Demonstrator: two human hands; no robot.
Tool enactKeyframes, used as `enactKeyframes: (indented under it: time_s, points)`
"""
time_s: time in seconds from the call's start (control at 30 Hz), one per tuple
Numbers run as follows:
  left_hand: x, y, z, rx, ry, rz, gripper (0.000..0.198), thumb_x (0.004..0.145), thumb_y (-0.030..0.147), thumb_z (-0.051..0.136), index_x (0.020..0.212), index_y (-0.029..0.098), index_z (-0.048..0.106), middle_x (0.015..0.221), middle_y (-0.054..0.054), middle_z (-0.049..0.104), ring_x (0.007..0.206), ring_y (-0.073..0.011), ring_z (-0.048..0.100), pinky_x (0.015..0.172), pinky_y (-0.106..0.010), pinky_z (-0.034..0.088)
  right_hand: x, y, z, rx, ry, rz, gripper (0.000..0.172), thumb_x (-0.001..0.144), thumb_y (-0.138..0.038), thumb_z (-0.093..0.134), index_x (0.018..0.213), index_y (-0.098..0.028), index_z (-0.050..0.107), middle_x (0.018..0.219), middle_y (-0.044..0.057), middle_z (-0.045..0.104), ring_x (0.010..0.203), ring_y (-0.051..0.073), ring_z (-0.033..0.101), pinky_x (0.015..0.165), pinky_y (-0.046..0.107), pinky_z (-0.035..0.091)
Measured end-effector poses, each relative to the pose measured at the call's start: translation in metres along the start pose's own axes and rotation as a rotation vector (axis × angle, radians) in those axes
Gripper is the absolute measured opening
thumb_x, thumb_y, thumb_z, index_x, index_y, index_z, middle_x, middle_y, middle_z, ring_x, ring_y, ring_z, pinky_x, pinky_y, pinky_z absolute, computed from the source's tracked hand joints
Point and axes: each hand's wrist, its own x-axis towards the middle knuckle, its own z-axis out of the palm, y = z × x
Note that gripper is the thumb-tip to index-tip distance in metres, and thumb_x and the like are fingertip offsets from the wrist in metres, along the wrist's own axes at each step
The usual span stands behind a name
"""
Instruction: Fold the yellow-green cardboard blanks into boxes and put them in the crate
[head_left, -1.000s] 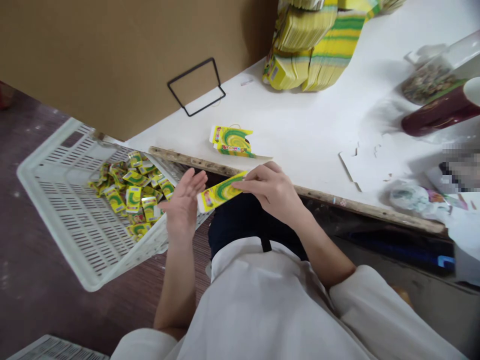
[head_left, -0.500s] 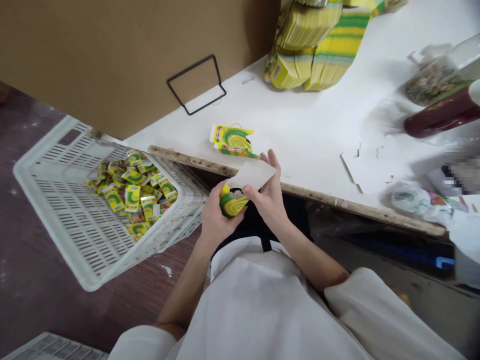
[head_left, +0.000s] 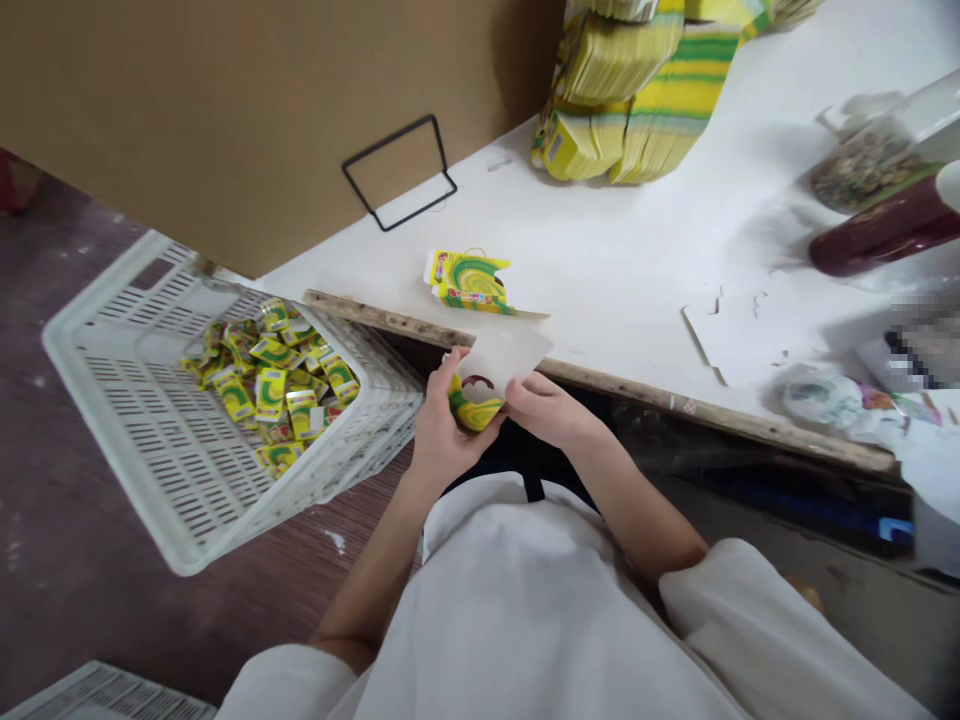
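Observation:
Between my two hands is a small yellow-green printed carton [head_left: 480, 412] with its white inner flap standing up toward the table. My left hand [head_left: 442, 425] wraps round its body, fingers behind and thumb on the near side. My right hand [head_left: 551, 407] pinches the carton's right side at the base of the white flap, its fingers curled and partly hidden behind it. Just beyond, on the table edge, lies another yellow-green carton [head_left: 471, 280], flattened or partly folded, with an open end to the right.
At my left a white slatted crate [head_left: 124, 400] holds many small yellow packs [head_left: 270, 395]. Stacks of flat cartons [head_left: 660, 110] stand on the white table [head_left: 600, 250]. A big cardboard box [head_left: 225, 110], a black wire stand [head_left: 401, 175], a dark red bottle [head_left: 870, 225] and paper scraps are nearby.
My right hand's fingers, spread upward along the white flap before, have come down and curled at its base. The carton has shifted slightly right and stays in both hands.

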Motion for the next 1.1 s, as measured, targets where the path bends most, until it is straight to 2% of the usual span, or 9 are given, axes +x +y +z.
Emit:
enactKeyframes:
  time_s: [0.13, 0.27, 0.37, 0.43, 0.6, 0.77, 0.9, 1.0, 1.1]
  points:
    - [0.001, 0.001, 0.001, 0.002, -0.049, 0.049, 0.083, 0.078, 0.027, 0.076, 0.146, 0.026, 0.028, 0.130, -0.012, 0.054, 0.116, -0.0272, 0.061, 0.095, -0.039, 0.052, 0.002, -0.006, 0.006, -0.016, -0.001, 0.055, 0.048, 0.085, -0.049, 0.069, 0.124, -0.022, 0.068, 0.129, 0.008, 0.068, 0.122, 0.027, 0.063, 0.110, 0.043, 0.048]
    - [-0.002, 0.000, 0.002, 0.000, -0.041, 0.046, 0.064, 0.075, 0.022, 0.073, 0.129, 0.026, 0.038, 0.117, -0.008, 0.056, 0.103, -0.0232, 0.065, 0.084, -0.035, 0.054, 0.007, -0.005, 0.004, -0.095, -0.070, 0.086, 0.060, 0.086, -0.050, 0.068, 0.140, -0.025, 0.058, 0.145, 0.008, 0.058, 0.134, 0.027, 0.055, 0.113, 0.043, 0.044]
    - [-0.004, -0.002, 0.004, -0.014, -0.078, -0.056, 0.065, 0.070, 0.021, 0.073, 0.125, 0.026, 0.038, 0.114, -0.007, 0.056, 0.096, -0.0220, 0.065, 0.079, -0.035, 0.054, 0.006, 0.003, 0.002, -0.220, -0.046, -0.034, 0.071, 0.090, -0.061, 0.060, 0.150, -0.025, 0.046, 0.156, 0.010, 0.045, 0.144, 0.027, 0.043, 0.119, 0.044, 0.037]
    - [-0.004, -0.004, 0.006, -0.045, -0.103, -0.136, 0.074, 0.069, 0.023, 0.074, 0.130, 0.026, 0.032, 0.119, -0.008, 0.054, 0.093, -0.0216, 0.065, 0.076, -0.035, 0.054, 0.003, 0.006, 0.003, -0.390, -0.031, -0.147, 0.077, 0.090, -0.057, 0.064, 0.155, -0.027, 0.037, 0.161, 0.010, 0.038, 0.147, 0.027, 0.039, 0.122, 0.045, 0.032]
    - [0.000, -0.008, 0.012, -0.008, -0.101, -0.161, 0.083, 0.067, 0.022, 0.074, 0.137, 0.021, 0.029, 0.126, -0.014, 0.047, 0.108, -0.0272, 0.061, 0.086, -0.041, 0.054, -0.002, 0.009, 0.006, -0.796, 0.069, -0.343, 0.057, 0.100, -0.018, 0.044, 0.155, -0.030, 0.037, 0.157, 0.005, 0.044, 0.146, 0.020, 0.041, 0.123, 0.040, 0.033]
    - [-0.001, -0.009, 0.000, 0.083, -0.049, -0.183, 0.065, 0.071, 0.021, 0.074, 0.130, 0.023, 0.045, 0.122, -0.011, 0.057, 0.112, -0.0273, 0.060, 0.096, -0.044, 0.052, 0.002, 0.011, -0.001, -0.848, 0.269, -0.475, 0.055, 0.100, -0.022, 0.047, 0.155, -0.026, 0.038, 0.155, 0.009, 0.047, 0.145, 0.022, 0.042, 0.120, 0.040, 0.036]
    - [-0.002, -0.010, -0.018, 0.081, -0.104, -0.190, 0.056, 0.073, 0.028, 0.077, 0.124, 0.023, 0.055, 0.114, -0.007, 0.069, 0.103, -0.0258, 0.067, 0.090, -0.040, 0.055, 0.000, 0.007, -0.009, -0.988, 0.035, -0.361, 0.055, 0.099, -0.033, 0.054, 0.152, -0.025, 0.043, 0.166, 0.012, 0.025, 0.152, 0.029, 0.030, 0.119, 0.046, 0.036]
    - [0.006, -0.009, -0.031, 0.094, -0.158, -0.179, 0.052, 0.072, 0.035, 0.080, 0.118, 0.020, 0.061, 0.110, -0.008, 0.072, 0.099, -0.0261, 0.070, 0.089, -0.040, 0.055, 0.000, -0.003, -0.017, -1.011, -0.085, -0.292, 0.035, 0.100, -0.034, 0.054, 0.131, -0.023, 0.066, 0.161, 0.013, 0.035, 0.149, 0.029, 0.036, 0.117, 0.046, 0.039]
    - [0.015, -0.006, -0.039, 0.082, -0.214, -0.155, 0.054, 0.070, 0.035, 0.081, 0.118, 0.020, 0.063, 0.111, -0.007, 0.073, 0.098, -0.0255, 0.071, 0.090, -0.039, 0.055, 0.002, -0.014, -0.021, -0.994, -0.177, -0.300, 0.025, 0.095, -0.035, 0.063, 0.113, -0.022, 0.074, 0.149, 0.014, 0.049, 0.146, 0.029, 0.040, 0.117, 0.045, 0.039]
